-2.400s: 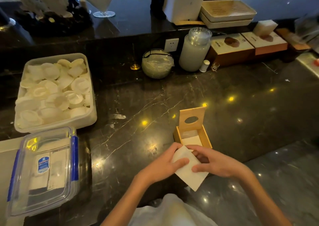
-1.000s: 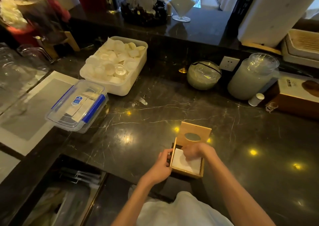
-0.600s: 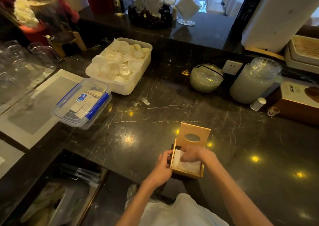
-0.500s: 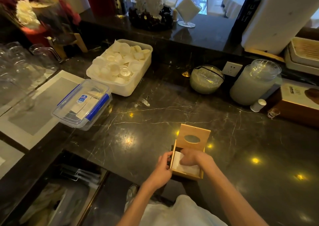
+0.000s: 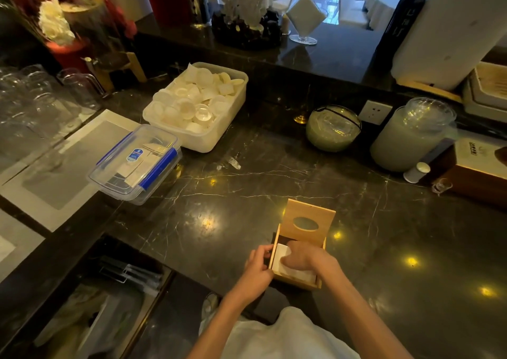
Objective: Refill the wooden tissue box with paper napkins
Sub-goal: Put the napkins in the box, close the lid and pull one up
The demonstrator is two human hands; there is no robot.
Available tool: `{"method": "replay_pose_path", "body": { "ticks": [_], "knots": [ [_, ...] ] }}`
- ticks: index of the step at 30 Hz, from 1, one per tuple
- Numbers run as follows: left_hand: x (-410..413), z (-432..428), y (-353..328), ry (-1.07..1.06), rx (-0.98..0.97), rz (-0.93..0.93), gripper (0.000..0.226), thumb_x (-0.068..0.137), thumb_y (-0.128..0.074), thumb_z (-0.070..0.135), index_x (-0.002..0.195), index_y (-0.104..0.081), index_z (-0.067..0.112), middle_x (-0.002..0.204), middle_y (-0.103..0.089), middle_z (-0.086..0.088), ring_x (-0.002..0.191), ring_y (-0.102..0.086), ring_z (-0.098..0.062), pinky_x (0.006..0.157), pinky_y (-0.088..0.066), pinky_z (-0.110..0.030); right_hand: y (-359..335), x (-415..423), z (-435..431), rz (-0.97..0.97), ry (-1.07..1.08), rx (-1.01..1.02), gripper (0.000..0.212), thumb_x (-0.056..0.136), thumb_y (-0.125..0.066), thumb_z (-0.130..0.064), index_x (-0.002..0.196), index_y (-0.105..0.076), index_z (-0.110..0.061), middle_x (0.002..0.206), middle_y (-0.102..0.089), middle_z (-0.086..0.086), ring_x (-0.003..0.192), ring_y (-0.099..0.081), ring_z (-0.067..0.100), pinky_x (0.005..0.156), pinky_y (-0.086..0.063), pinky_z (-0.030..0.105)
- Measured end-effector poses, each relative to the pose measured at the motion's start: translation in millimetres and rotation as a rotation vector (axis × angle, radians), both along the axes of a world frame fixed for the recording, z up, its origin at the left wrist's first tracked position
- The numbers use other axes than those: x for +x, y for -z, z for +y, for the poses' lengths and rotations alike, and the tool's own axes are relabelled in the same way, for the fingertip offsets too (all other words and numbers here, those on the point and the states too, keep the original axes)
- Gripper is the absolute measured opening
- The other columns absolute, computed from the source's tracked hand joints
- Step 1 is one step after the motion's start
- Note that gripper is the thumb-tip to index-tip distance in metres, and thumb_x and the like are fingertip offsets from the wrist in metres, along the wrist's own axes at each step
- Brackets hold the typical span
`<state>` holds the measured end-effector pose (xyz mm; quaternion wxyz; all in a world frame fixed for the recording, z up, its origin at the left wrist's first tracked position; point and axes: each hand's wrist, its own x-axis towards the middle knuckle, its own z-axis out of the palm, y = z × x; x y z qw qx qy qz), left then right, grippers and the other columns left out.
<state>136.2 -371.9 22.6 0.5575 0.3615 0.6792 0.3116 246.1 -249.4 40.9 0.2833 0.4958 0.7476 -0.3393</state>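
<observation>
The wooden tissue box [image 5: 295, 281] stands near the front edge of the dark marble counter [image 5: 247, 194]. Its lid [image 5: 310, 222], with an oval slot, is tipped up at the far side. White paper napkins [image 5: 297, 273] lie inside the box. My right hand [image 5: 307, 257] rests flat on the napkins, fingers down inside the box. My left hand [image 5: 258, 269] grips the box's left wall, thumb at the rim.
A clear lidded container with blue clips [image 5: 135, 163] and a white tub of small cups [image 5: 197, 106] sit at the left. A round glass bowl [image 5: 333, 128], a tall jar [image 5: 411, 136] and a brown carton [image 5: 477, 172] line the back. Glasses [image 5: 41, 98] stand far left.
The folded napkin held in both hands over the box now lies inside it. My right hand has pressed down on it; my left hand has moved to the box's side.
</observation>
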Motion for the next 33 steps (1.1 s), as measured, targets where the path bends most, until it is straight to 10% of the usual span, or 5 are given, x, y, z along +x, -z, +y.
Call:
{"method": "replay_pose_path", "body": {
  "ticks": [9,16,20,33],
  "knots": [
    [0.1,2.2,-1.1,0.051,-0.024,0.051,0.057,0.087,-0.053,0.02,0.129,-0.033,0.055,0.131,-0.039,0.009,0.121,-0.047,-0.017,0.109,-0.042,-0.047,-0.9,11.9,-10.8,0.179,0.025,0.098,0.043,0.093,-0.053,-0.035,0.133,-0.053,-0.02,0.134,-0.06,0.005,0.12,-0.057,0.025,0.099,-0.047,0.037],
    [3.2,23.3,-13.6,0.218,0.018,0.205,0.051,0.096,-0.045,0.027,0.135,-0.029,0.056,0.144,-0.032,0.009,0.128,-0.044,-0.018,0.107,-0.042,-0.041,-6.8,48.4,-28.7,0.725,0.288,0.259,0.033,0.096,-0.051,-0.013,0.118,-0.067,-0.033,0.119,-0.065,-0.013,0.114,-0.056,0.004,0.1,-0.047,0.027],
    [7.8,41.9,-14.7,0.331,-0.012,0.37,0.05,0.097,-0.047,0.022,0.139,-0.031,0.044,0.147,-0.031,0.005,0.129,-0.046,-0.023,0.102,-0.05,-0.042,-9.9,71.1,-28.4,0.537,0.264,0.618,0.021,0.095,-0.053,-0.022,0.108,-0.069,-0.025,0.102,-0.051,-0.008,0.1,-0.045,0.009,0.084,-0.042,0.019],
    [4.8,84.2,-16.6,0.591,-0.341,0.42,0.053,0.091,-0.052,0.017,0.143,-0.04,0.019,0.139,-0.041,-0.009,0.117,-0.054,-0.036,0.079,-0.062,-0.043,17.7,68.7,-17.7,0.222,0.219,0.225,0.053,0.093,-0.045,-0.058,0.138,-0.048,-0.03,0.136,-0.056,0.003,0.118,-0.057,0.022,0.095,-0.048,0.035]
  ]
}}
